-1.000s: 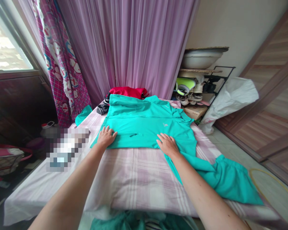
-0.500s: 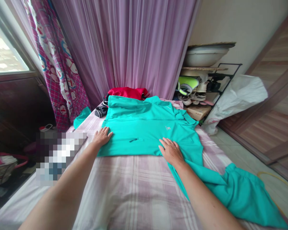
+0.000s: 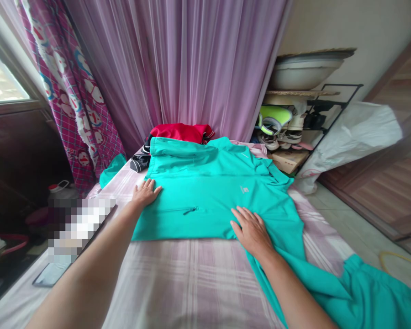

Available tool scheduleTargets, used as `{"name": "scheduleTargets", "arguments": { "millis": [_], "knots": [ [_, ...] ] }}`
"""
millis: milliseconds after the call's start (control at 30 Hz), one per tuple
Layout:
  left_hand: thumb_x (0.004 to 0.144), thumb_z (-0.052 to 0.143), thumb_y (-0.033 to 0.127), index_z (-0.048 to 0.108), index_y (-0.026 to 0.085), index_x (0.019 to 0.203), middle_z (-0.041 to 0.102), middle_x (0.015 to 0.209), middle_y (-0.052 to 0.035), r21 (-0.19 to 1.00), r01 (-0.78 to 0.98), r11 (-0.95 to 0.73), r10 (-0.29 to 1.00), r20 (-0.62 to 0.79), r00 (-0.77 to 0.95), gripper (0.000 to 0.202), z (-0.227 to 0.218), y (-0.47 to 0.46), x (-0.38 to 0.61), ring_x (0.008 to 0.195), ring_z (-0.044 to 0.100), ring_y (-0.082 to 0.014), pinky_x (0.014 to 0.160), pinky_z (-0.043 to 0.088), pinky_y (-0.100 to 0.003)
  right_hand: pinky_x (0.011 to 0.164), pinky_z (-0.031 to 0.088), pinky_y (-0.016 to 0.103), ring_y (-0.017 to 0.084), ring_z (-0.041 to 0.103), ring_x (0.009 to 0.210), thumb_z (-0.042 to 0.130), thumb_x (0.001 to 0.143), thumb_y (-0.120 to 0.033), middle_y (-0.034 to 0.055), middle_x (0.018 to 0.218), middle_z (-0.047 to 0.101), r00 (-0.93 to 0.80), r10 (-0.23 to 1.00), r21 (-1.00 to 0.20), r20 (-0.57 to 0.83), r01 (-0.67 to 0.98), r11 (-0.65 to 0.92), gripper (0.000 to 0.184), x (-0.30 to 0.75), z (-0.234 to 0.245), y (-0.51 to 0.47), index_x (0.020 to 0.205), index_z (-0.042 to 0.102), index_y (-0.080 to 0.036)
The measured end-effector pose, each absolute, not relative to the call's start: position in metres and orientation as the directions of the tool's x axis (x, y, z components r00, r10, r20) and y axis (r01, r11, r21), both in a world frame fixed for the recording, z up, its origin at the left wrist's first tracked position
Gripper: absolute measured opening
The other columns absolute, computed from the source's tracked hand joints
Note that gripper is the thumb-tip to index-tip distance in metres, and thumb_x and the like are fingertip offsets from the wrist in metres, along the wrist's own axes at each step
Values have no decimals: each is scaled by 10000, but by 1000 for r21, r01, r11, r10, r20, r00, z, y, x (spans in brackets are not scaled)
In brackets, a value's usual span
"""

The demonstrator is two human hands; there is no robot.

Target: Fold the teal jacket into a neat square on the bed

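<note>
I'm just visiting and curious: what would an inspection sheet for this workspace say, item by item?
Surface: pale purple-and-white checked cloth, some creases.
Job's things: turquoise garment, spread out, a zip pull showing; one sleeve stretches toward the near right.
Clutter: red garment and dark garment behind; flat device at left, mostly pixelated.
Hands: left hand and right hand both rest on the turquoise garment, fingers extended.
Cables: yellow loop on the floor; cannot tell whether it's a cable.
Surroundings: purple curtain, pale basin, white bag.
</note>
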State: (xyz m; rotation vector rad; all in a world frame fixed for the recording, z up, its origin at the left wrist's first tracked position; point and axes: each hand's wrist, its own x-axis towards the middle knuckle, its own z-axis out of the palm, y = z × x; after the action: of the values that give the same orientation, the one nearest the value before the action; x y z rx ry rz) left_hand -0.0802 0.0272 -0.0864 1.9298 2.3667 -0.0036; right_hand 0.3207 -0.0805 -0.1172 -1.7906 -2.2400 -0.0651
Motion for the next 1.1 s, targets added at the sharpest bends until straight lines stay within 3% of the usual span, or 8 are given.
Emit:
{"name": "scheduleTargets", "arguments": {
  "millis": [200,500,733,933,1100],
  "knots": [
    [944,273,607,373,121,1507,320,1608,-148,35,971,237,971,4,-237,751,-91,44,-79,1495,242,-330,1192,202,-580,1101,343,488,260,470,1357,406,986,-375,76,1462,542,-265,928,-140,262,941,308,464,331,-129,-76,1416,547,-270],
    [954,254,568,335,136,1536,280,1628,-124,100,946,308,945,81,-317,729,-106,36,-78,1508,215,-299,1195,233,-529,1091,373,478,255,506,1321,430,981,-371,63,1440,565,-274,903,-129,331,935,331,433,329,-131,-79,1375,587,-287],
    [968,275,523,419,194,1496,354,1599,-103,89,944,317,940,101,-325,638,-103,40,-77,1486,279,-287,1168,286,-532,1090,378,474,249,511,1317,456,971,-348,53,1432,574,-259,899,-146,353,934,327,443,326,-128,-80,1398,558,-288],
    [945,363,390,562,301,1378,495,1516,-23,-16,997,74,986,154,-71,485,-111,-1,-82,1431,392,-258,1200,219,-530,1122,364,469,253,511,1322,467,958,-344,41,1429,578,-175,923,-218,343,941,259,439,320,-125,-83,1375,590,-280],
    [926,384,415,513,279,1438,469,1533,-36,-4,995,98,987,127,-97,545,-128,-63,-87,1442,380,-256,1174,303,-477,1125,362,497,268,495,1341,448,957,-335,48,1450,555,-220,920,-216,324,930,298,454,324,-130,-82,1387,582,-281]
  ]
}}
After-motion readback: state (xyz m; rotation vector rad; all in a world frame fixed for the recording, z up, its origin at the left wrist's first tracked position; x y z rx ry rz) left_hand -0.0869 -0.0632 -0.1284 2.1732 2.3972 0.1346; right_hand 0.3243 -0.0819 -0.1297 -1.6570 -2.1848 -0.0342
